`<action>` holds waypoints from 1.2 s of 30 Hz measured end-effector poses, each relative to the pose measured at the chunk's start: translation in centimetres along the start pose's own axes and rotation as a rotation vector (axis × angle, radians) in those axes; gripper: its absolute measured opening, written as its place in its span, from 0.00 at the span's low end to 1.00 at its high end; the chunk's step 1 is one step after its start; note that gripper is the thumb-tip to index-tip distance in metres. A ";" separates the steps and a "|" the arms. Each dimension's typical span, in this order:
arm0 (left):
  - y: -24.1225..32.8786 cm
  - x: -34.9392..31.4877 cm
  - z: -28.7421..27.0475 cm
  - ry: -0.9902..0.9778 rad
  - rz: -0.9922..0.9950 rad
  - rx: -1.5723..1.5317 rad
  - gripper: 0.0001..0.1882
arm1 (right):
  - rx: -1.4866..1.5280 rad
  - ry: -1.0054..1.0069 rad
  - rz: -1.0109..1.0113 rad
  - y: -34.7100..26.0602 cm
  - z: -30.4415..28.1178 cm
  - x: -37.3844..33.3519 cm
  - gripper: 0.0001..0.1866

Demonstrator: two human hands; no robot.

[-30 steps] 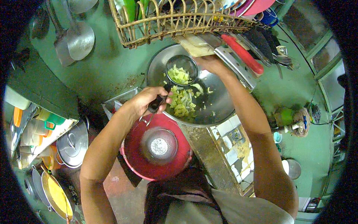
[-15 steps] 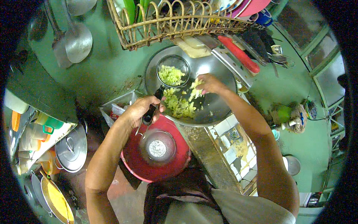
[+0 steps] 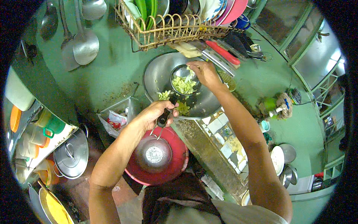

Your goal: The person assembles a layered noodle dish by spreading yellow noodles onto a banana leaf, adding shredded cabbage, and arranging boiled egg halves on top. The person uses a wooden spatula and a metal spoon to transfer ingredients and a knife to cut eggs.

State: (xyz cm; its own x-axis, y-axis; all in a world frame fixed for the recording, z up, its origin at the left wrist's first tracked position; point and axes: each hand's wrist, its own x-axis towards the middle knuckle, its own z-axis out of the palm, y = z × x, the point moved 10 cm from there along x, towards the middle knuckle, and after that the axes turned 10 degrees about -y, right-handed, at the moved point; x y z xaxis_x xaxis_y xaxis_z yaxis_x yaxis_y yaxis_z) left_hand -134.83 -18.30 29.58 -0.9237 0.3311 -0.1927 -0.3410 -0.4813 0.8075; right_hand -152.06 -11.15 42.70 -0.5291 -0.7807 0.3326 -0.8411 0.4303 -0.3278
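Left hand [image 3: 156, 114] closing round black handle [image 3: 164, 116] of small strainer [image 3: 184, 81] over metal basin [image 3: 179, 87]. Right hand [image 3: 204, 73], at strainer's 2 o'clock, pinching chopped greens [image 3: 183, 85] inside strainer.

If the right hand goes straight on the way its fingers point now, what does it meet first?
Probably the chopped greens in the small strainer, which the right hand's fingers nearly touch. Behind that lies the big metal bowl. Depth is unclear.
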 end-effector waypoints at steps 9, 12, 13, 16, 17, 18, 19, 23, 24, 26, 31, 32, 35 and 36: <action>-0.5 -7.4 6.8 -0.049 0.120 0.033 0.19 | -0.240 -0.057 -0.005 -9.1 -4.4 -5.9 0.12; -1.8 -11.8 9.5 -0.013 0.176 0.028 0.19 | -0.146 0.101 -0.230 -14.1 -7.0 -9.9 0.11; -2.6 -13.4 10.2 0.028 0.191 0.042 0.20 | -0.074 0.128 -0.218 -14.6 -7.2 -11.5 0.11; -6.3 -18.4 12.2 0.076 0.273 0.002 0.20 | 0.448 0.077 -0.063 -14.5 -5.2 -15.7 0.11; -8.1 -19.8 12.6 0.094 0.285 -0.055 0.19 | 0.497 0.152 -0.160 -16.2 -5.0 -17.4 0.10; -10.0 -21.4 13.0 0.119 0.337 -0.097 0.18 | 0.568 0.218 -0.252 -18.1 -4.2 -19.3 0.10; -11.9 -23.1 13.2 0.162 0.396 -0.117 0.18 | 0.735 0.116 -0.185 -19.0 -1.9 -20.9 0.11; -20.3 -30.8 12.3 0.354 0.594 -0.108 0.20 | 1.290 -0.527 0.093 -27.9 11.5 -32.3 0.17; -22.4 -33.0 11.8 0.464 0.609 -0.005 0.21 | 1.258 -0.715 0.267 -29.9 15.1 -36.6 0.19; -28.1 -37.5 11.1 0.575 0.608 -0.138 0.24 | 1.544 -0.975 0.564 -35.4 20.7 -45.1 0.21; -38.3 -48.4 12.6 0.794 0.634 -0.335 0.27 | 1.453 -1.328 0.439 -47.7 25.7 -54.8 0.17; -39.2 -50.9 12.8 0.857 0.623 -0.273 0.27 | 1.568 -1.376 0.401 -50.5 26.0 -55.9 0.15; -42.9 -58.6 13.5 0.919 0.718 -0.321 0.26 | 1.307 -1.447 0.162 -57.0 28.4 -57.9 0.11; -44.3 -61.9 13.5 0.954 0.764 -0.342 0.26 | 1.259 -1.486 0.116 -59.4 29.3 -58.6 0.11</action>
State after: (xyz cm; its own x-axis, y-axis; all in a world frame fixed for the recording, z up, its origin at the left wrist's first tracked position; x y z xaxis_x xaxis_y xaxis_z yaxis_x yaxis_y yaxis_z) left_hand -60.23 -6.47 13.29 -0.6143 -0.7679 -0.1817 0.4365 -0.5225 0.7324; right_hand -67.75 -4.27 16.75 0.5000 -0.7667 -0.4027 0.0892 0.5082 -0.8566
